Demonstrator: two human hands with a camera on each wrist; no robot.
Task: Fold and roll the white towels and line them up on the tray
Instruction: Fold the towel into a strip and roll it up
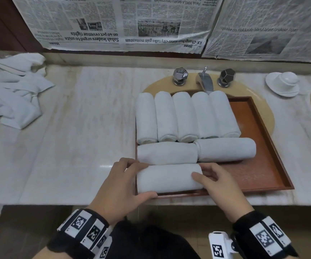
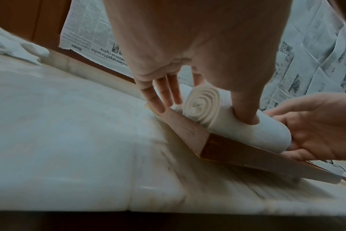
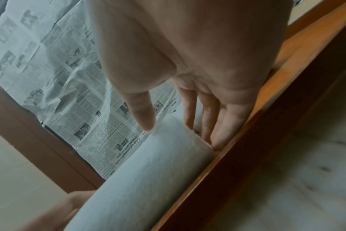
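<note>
A brown tray (image 1: 253,165) lies over the sink basin, with five rolled white towels (image 1: 186,116) side by side in its back row. Two more rolls (image 1: 195,152) lie end to end in the middle row. At the tray's front left lies another rolled towel (image 1: 169,178) (image 2: 247,132) (image 3: 148,171) between both hands. My left hand (image 1: 137,177) (image 2: 203,112) grips the roll's left, spiral end, thumb on the near side and fingers beyond it by the tray rim (image 2: 188,129). My right hand (image 1: 201,171) (image 3: 178,132) has straight fingers against the roll's right end, thumb touching its top.
A heap of loose white towels (image 1: 10,94) (image 2: 14,45) sits at the counter's far left. Behind the tray stand the faucet (image 1: 205,81) and two knobs. An upturned white cup on a saucer (image 1: 283,83) is at the back right. Newspaper covers the wall.
</note>
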